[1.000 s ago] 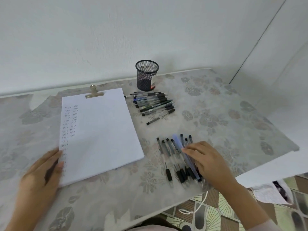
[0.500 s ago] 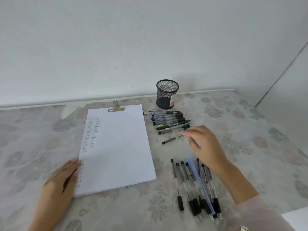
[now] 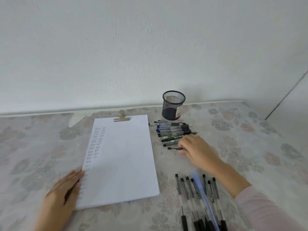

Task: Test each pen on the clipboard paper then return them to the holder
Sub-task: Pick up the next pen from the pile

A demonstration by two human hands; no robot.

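White clipboard paper (image 3: 123,157) under a brass clip (image 3: 121,117) lies at centre, with small ink marks down its left side. My left hand (image 3: 64,194) rests flat on the paper's lower left edge. A black mesh holder (image 3: 173,105) stands upright behind a pile of several pens (image 3: 173,132). My right hand (image 3: 198,150) reaches into the near end of that pile, fingertips pinching a small black pen (image 3: 174,148) that lies on the table. A second group of several pens (image 3: 200,202), one pale blue, lies near the front right.
A floral cloth (image 3: 250,139) covers the table, which meets a white wall (image 3: 150,55) at the back. Bare cloth stretches left of the clipboard and right of the pen pile.
My right hand left the near group of pens and moved up to the far pile, closing on the small black pen. The view tilted upward. My left hand stayed on the paper.
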